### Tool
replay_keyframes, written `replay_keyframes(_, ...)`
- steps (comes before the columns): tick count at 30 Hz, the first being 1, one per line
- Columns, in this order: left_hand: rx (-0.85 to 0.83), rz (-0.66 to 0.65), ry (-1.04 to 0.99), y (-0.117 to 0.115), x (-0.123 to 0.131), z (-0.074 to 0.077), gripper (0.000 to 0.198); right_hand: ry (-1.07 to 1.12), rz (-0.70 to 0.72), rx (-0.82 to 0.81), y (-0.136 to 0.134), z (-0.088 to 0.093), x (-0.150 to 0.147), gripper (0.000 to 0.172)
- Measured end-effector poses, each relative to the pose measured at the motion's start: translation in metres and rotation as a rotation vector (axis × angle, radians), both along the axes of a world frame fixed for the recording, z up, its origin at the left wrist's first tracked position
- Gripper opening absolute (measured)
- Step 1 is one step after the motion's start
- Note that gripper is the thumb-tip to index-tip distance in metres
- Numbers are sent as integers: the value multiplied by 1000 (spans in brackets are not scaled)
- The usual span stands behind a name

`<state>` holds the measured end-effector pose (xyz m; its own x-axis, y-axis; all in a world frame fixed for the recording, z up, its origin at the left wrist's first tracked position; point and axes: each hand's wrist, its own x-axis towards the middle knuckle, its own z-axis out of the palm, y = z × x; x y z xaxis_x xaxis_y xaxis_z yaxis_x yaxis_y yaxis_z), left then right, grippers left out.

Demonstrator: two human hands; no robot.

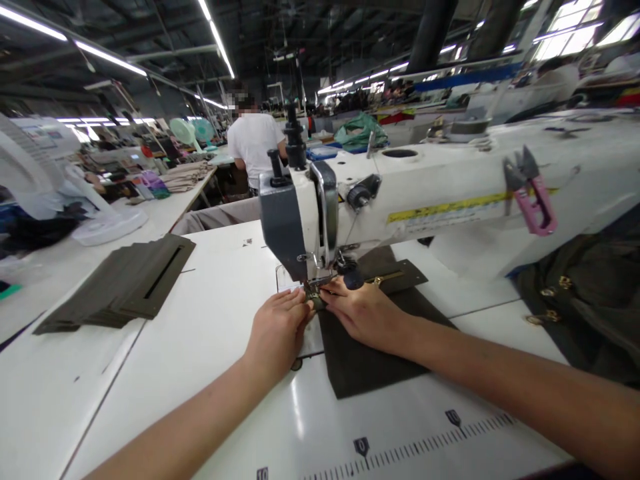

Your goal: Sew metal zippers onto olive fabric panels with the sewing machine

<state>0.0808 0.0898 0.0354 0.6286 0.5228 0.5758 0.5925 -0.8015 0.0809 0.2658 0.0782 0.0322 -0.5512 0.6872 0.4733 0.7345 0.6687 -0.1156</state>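
Note:
A dark olive fabric panel (365, 363) lies under the needle area of a white sewing machine (450, 180). Close to the presser foot (313, 288), my left hand (280, 323) has its fingers together and pinches the panel's edge. From the other side my right hand (367, 313) presses and grips the same panel, fingertips close to the foot. A brass-coloured zipper (387, 277) shows on the panel just beyond my right hand. My fingertips and the stitching point are partly hidden by the machine head.
A fanned stack of dark fabric pieces (125, 280) lies on the left of the white table (200, 400). Pink thread snips (535, 200) hang on the machine arm. Dark fabric with metal hardware (580, 300) is heaped at right. A white fan (110, 223) and a person (255, 147) are beyond.

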Motion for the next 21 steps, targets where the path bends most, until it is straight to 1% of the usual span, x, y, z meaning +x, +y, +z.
replay_keyframes(5,-21,5,15,1,0,-1,19,30,-3,-17,1,-3,0,21)
replay_keyframes(11,-37,19,46,4,0,-1,17,23,-4,4,4,-5,1,21)
replay_keyframes(16,-47,12,53,7,-1,0,17,13,-34,18,5,-5,0,21)
replay_keyframes(21,-75,5,51,8,-1,1,15,25,-32,9,5,-4,0,21)
